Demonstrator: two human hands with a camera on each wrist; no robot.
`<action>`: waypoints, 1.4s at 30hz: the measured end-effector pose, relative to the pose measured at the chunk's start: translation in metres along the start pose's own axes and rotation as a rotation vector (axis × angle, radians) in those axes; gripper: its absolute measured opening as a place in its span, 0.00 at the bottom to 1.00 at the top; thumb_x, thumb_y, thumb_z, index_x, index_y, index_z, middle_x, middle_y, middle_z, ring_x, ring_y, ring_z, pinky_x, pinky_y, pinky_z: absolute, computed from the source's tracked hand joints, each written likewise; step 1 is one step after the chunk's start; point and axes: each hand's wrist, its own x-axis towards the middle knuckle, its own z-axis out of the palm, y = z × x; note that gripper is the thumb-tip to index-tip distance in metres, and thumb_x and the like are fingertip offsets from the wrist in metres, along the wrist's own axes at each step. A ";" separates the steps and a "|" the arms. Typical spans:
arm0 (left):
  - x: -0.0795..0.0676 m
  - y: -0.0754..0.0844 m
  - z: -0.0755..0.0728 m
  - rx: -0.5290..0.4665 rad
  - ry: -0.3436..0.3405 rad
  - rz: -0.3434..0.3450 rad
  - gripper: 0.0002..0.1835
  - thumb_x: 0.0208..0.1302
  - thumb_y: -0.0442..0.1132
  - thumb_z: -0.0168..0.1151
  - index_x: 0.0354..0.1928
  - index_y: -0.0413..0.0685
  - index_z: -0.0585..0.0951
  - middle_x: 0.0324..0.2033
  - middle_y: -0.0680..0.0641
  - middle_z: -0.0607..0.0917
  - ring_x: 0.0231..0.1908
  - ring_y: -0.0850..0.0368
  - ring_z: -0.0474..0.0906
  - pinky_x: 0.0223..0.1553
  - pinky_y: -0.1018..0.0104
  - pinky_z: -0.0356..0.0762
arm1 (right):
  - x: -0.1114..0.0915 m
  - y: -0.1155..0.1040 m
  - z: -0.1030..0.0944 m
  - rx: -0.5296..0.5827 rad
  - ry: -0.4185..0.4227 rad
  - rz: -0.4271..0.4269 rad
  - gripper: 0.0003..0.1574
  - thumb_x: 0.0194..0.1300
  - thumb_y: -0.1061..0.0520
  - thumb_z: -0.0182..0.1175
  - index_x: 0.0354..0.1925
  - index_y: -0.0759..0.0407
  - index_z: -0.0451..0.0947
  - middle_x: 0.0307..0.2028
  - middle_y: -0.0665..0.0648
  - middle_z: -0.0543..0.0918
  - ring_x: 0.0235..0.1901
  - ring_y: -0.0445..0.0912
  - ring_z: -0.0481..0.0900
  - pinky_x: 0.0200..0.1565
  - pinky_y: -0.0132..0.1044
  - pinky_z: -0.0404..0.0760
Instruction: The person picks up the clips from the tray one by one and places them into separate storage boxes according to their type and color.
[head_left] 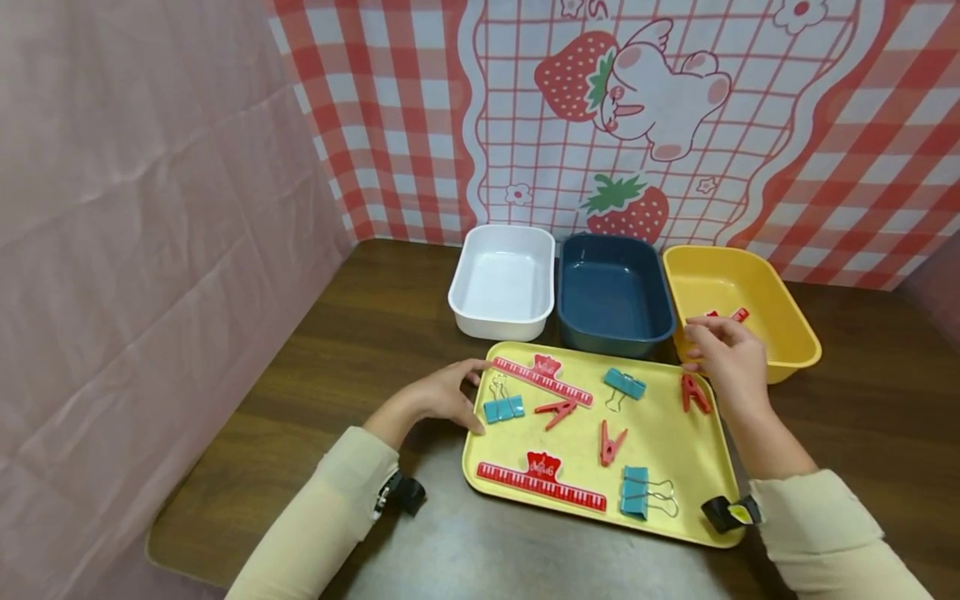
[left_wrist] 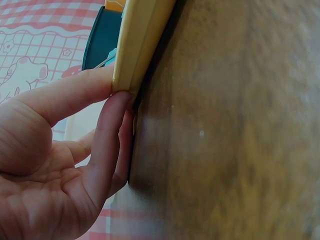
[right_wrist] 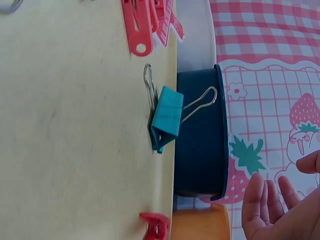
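My left hand (head_left: pixel 444 393) touches the left rim of the yellow tray (head_left: pixel 675 450) with its thumb and fingertips (left_wrist: pixel 122 102). My right hand (head_left: pixel 731 362), fingers loosely bent and holding nothing, is over the near left edge of the yellow bin (head_left: pixel 787 329). Just left of it, a red clothespin (head_left: pixel 694 394) lies on the tray. Two more clothespins (head_left: pixel 611 443) lie mid-tray. Three teal binder clips (head_left: pixel 625 383) and two red piano-keyboard clips (head_left: pixel 542 481) are spread across it. Inside the yellow bin, red pieces (head_left: pixel 740 315) show partly behind my right hand.
Beyond the tray, a white bin (head_left: pixel 501 321) and a dark blue bin (head_left: pixel 615 342) stand in a row left of the yellow one. A checked cloth (head_left: pixel 405 108) hangs behind them. A pink cloth (head_left: pixel 150 208) covers the left side of the wooden table (head_left: pixel 300 392).
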 end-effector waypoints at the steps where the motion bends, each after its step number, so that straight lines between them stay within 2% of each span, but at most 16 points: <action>1: 0.000 0.000 0.000 0.000 0.000 -0.003 0.52 0.36 0.26 0.77 0.67 0.49 0.62 0.48 0.43 0.68 0.36 0.53 0.75 0.33 0.65 0.77 | -0.002 -0.003 0.003 -0.015 -0.007 0.012 0.25 0.55 0.45 0.67 0.46 0.60 0.78 0.36 0.55 0.79 0.23 0.43 0.78 0.23 0.32 0.80; 4: 0.001 -0.001 -0.001 0.001 0.000 -0.005 0.52 0.36 0.26 0.77 0.67 0.49 0.62 0.49 0.43 0.68 0.36 0.53 0.75 0.33 0.65 0.77 | -0.020 -0.030 0.015 -0.071 -0.041 0.045 0.24 0.59 0.46 0.64 0.46 0.61 0.77 0.34 0.55 0.79 0.25 0.44 0.78 0.26 0.32 0.81; 8: 0.002 -0.001 -0.001 0.003 -0.002 -0.003 0.52 0.37 0.26 0.77 0.67 0.49 0.62 0.48 0.43 0.68 0.36 0.53 0.75 0.33 0.66 0.77 | -0.049 -0.074 0.031 -0.119 -0.090 0.064 0.16 0.64 0.50 0.59 0.42 0.62 0.77 0.29 0.51 0.79 0.24 0.41 0.77 0.28 0.29 0.80; 12: 0.002 -0.002 -0.001 0.006 -0.001 0.000 0.52 0.36 0.27 0.77 0.67 0.49 0.62 0.48 0.43 0.68 0.36 0.53 0.74 0.33 0.66 0.76 | -0.060 -0.091 0.040 -0.102 -0.105 0.098 0.10 0.64 0.53 0.59 0.38 0.59 0.77 0.24 0.47 0.79 0.22 0.38 0.76 0.27 0.27 0.79; 15: 0.002 -0.002 -0.001 0.002 0.001 0.001 0.52 0.36 0.26 0.77 0.67 0.49 0.62 0.48 0.43 0.68 0.36 0.52 0.74 0.33 0.65 0.77 | -0.061 -0.094 0.044 -0.132 -0.113 0.119 0.13 0.64 0.52 0.59 0.40 0.61 0.77 0.24 0.47 0.79 0.22 0.38 0.76 0.28 0.27 0.80; 20: 0.001 -0.001 -0.001 0.009 0.006 0.007 0.52 0.36 0.27 0.77 0.67 0.49 0.62 0.49 0.43 0.68 0.36 0.52 0.74 0.33 0.66 0.77 | -0.060 -0.092 0.047 -0.219 -0.146 0.103 0.18 0.65 0.49 0.57 0.43 0.64 0.75 0.27 0.49 0.79 0.24 0.40 0.76 0.31 0.29 0.80; 26: 0.002 -0.002 0.000 0.017 0.002 0.006 0.52 0.36 0.27 0.77 0.67 0.49 0.62 0.48 0.43 0.68 0.36 0.53 0.74 0.33 0.66 0.76 | -0.060 -0.091 0.052 -0.229 -0.199 0.088 0.20 0.65 0.50 0.57 0.45 0.65 0.75 0.27 0.49 0.79 0.24 0.39 0.77 0.32 0.30 0.81; 30: 0.002 -0.002 0.000 0.011 0.003 0.003 0.52 0.36 0.27 0.77 0.67 0.49 0.62 0.48 0.43 0.68 0.36 0.53 0.74 0.33 0.66 0.76 | -0.058 -0.090 0.056 -0.253 -0.234 0.074 0.28 0.65 0.49 0.57 0.50 0.73 0.73 0.27 0.49 0.79 0.26 0.41 0.78 0.32 0.31 0.81; 33: 0.002 -0.001 0.000 0.001 0.002 0.003 0.52 0.36 0.26 0.77 0.67 0.49 0.62 0.48 0.43 0.68 0.35 0.53 0.75 0.33 0.66 0.77 | -0.055 -0.086 0.059 -0.281 -0.252 0.070 0.33 0.64 0.46 0.57 0.52 0.75 0.71 0.30 0.55 0.80 0.28 0.45 0.79 0.33 0.32 0.81; 35: 0.001 0.000 0.000 -0.003 0.001 0.000 0.52 0.36 0.26 0.77 0.67 0.49 0.62 0.48 0.43 0.68 0.35 0.53 0.75 0.33 0.66 0.77 | -0.049 -0.076 0.059 -0.240 -0.252 0.082 0.30 0.63 0.47 0.60 0.50 0.72 0.75 0.31 0.59 0.80 0.27 0.47 0.79 0.30 0.33 0.81; 37: 0.001 0.001 0.000 -0.006 0.000 -0.004 0.51 0.37 0.26 0.77 0.67 0.49 0.62 0.48 0.43 0.68 0.36 0.53 0.74 0.33 0.66 0.77 | -0.048 -0.074 0.062 -0.244 -0.267 0.087 0.30 0.63 0.45 0.60 0.50 0.71 0.75 0.34 0.62 0.80 0.29 0.49 0.79 0.31 0.34 0.81; 40: 0.000 0.001 0.000 -0.006 -0.001 -0.009 0.51 0.37 0.26 0.76 0.67 0.49 0.62 0.48 0.43 0.68 0.36 0.53 0.74 0.33 0.66 0.77 | -0.048 -0.073 0.065 -0.237 -0.281 0.087 0.29 0.64 0.47 0.59 0.50 0.71 0.75 0.34 0.61 0.80 0.29 0.47 0.78 0.31 0.33 0.81; 42: 0.000 0.001 0.000 -0.008 -0.001 -0.006 0.51 0.37 0.26 0.76 0.67 0.49 0.62 0.48 0.43 0.68 0.35 0.53 0.75 0.32 0.66 0.77 | -0.055 -0.083 0.070 -0.284 -0.305 0.080 0.32 0.66 0.46 0.56 0.53 0.74 0.72 0.36 0.60 0.79 0.30 0.45 0.78 0.35 0.34 0.81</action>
